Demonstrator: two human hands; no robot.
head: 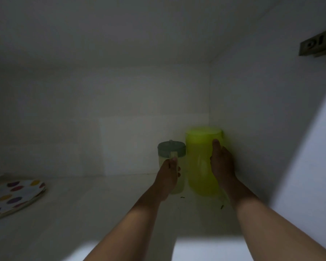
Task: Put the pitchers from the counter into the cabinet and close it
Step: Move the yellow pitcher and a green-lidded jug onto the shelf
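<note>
- The scene is the dim inside of a white cabinet, with a pale shelf as the working surface and a metal door hinge high on the right wall.
- The green pitcher stands upright in the back right corner of the shelf; every place below is given from it.
- Just beside it on the left, apparently touching, stands the smaller clear pitcher with a grey lid.
- The right hand wraps the green pitcher's right side, thumb up near the lid.
- The left hand grips the clear pitcher's front, at what looks like its handle.
- Both look like thin plastic: probably light, stiff enough to squeeze, smooth and a little slippery, not fragile. The handle or the body below the lid seems the safest hold.
- Far left of the green pitcher, a polka-dot plate lies at the shelf's edge.
- A few small dark specks lie on the shelf in front.
</note>
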